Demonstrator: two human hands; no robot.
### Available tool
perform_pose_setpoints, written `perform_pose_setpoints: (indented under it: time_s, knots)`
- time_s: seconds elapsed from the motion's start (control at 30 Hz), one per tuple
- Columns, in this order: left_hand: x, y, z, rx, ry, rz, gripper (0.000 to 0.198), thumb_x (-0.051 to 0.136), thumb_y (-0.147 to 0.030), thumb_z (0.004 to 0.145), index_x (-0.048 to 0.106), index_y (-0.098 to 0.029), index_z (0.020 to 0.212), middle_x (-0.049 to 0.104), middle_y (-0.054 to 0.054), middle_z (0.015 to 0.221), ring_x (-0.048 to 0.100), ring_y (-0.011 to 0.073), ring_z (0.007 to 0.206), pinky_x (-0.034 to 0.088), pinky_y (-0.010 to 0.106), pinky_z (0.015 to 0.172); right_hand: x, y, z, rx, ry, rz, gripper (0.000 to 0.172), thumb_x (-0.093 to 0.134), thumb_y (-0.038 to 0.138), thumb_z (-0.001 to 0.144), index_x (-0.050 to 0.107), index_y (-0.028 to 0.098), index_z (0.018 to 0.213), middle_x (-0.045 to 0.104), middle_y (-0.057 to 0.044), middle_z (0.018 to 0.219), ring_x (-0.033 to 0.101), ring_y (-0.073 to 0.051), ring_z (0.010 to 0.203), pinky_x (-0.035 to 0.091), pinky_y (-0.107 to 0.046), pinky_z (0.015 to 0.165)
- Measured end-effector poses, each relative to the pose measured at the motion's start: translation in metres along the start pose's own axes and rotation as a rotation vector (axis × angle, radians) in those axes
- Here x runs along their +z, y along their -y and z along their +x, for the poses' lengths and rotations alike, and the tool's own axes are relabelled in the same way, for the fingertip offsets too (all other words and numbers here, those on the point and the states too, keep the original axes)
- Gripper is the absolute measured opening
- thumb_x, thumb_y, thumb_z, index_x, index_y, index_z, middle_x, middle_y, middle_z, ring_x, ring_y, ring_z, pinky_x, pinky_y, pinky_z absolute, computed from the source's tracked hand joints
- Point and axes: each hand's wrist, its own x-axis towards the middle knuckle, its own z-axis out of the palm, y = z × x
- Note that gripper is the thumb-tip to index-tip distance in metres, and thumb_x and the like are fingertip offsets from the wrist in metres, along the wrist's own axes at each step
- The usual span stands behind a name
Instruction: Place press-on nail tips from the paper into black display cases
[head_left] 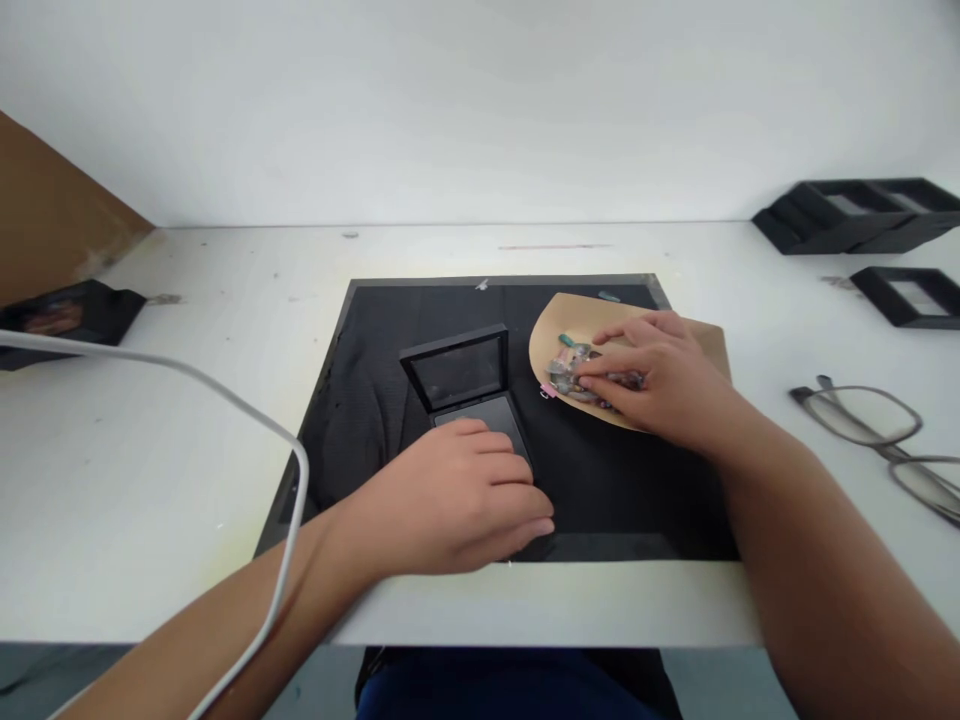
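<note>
A small black hinged display box [471, 385] stands open on a black mat [360, 400], its windowed lid tilted up toward the wall. My left hand [457, 500] rests palm down over the box's near half, fingers loosely curled. To the right lies a tan paper sheet [555, 325] carrying a small pile of coloured stones [574, 370]. My right hand [660, 375] lies over that pile, its fingertips touching the stones. Whether a stone is pinched is hidden by the fingers.
A pair of glasses [877, 430] lies on the white table at the right. Black frame boxes [862, 215] are stacked at the far right, another [907, 295] lying in front. A grey cable [225, 400] crosses the left side. A black box [67, 315] and cardboard [52, 210] sit far left.
</note>
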Motion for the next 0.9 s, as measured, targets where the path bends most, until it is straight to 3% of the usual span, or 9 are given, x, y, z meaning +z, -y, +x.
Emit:
perform_pose_setpoints:
  time_s: [0.2,0.37,0.5,0.7,0.9]
  knots:
    - [-0.001,-0.003,0.0,-0.007,0.011,-0.015,0.02,0.054,-0.032,0.101,0.07,-0.022,0.095,0.073,-0.003,0.08,0.062,0.0138,0.074,0.041,0.032,0.071,-0.004,0.005,-0.003,-0.105,-0.05,0.094,0.019,0.061,0.032,0.091,0.079,0.025,0.089,0.072,-0.007,0.107,0.06,-0.029,0.104,0.045,-0.052,0.1]
    - [-0.004,-0.005,0.001,0.025,-0.035,-0.01,0.019,0.054,-0.03,0.1,0.071,-0.02,0.099,0.072,-0.002,0.079,0.062,0.0143,0.076,0.043,0.032,0.073,-0.015,0.012,-0.003,0.052,-0.21,0.179,0.014,0.062,0.031,0.091,0.073,0.024,0.094,0.073,-0.005,0.088,0.065,-0.025,0.089,0.051,-0.041,0.081]
    - [-0.007,-0.007,0.001,0.05,-0.071,0.01,0.018,0.056,-0.029,0.099,0.071,-0.02,0.095,0.072,-0.001,0.08,0.062,0.0144,0.078,0.045,0.032,0.075,-0.017,0.018,-0.005,0.176,-0.221,0.469,0.012,0.065,0.032,0.091,0.073,0.024,0.095,0.073,-0.003,0.086,0.066,-0.019,0.077,0.05,-0.032,0.067]
    - [-0.008,-0.003,0.001,0.045,-0.097,0.002,0.016,0.059,-0.028,0.098,0.071,-0.019,0.096,0.073,-0.002,0.085,0.062,0.0144,0.082,0.046,0.03,0.078,-0.015,0.031,-0.003,0.219,-0.208,0.762,0.009,0.059,0.029,0.093,0.065,0.022,0.092,0.064,0.001,0.073,0.058,-0.014,0.064,0.047,-0.029,0.061]
    - [-0.007,-0.002,0.001,0.035,-0.106,0.025,0.013,0.06,-0.026,0.097,0.069,-0.019,0.092,0.073,-0.002,0.084,0.061,0.0146,0.081,0.046,0.031,0.077,-0.007,0.03,-0.006,0.163,-0.371,0.759,0.01,0.051,0.021,0.093,0.059,0.024,0.087,0.051,0.002,0.07,0.046,-0.014,0.06,0.038,-0.031,0.058]
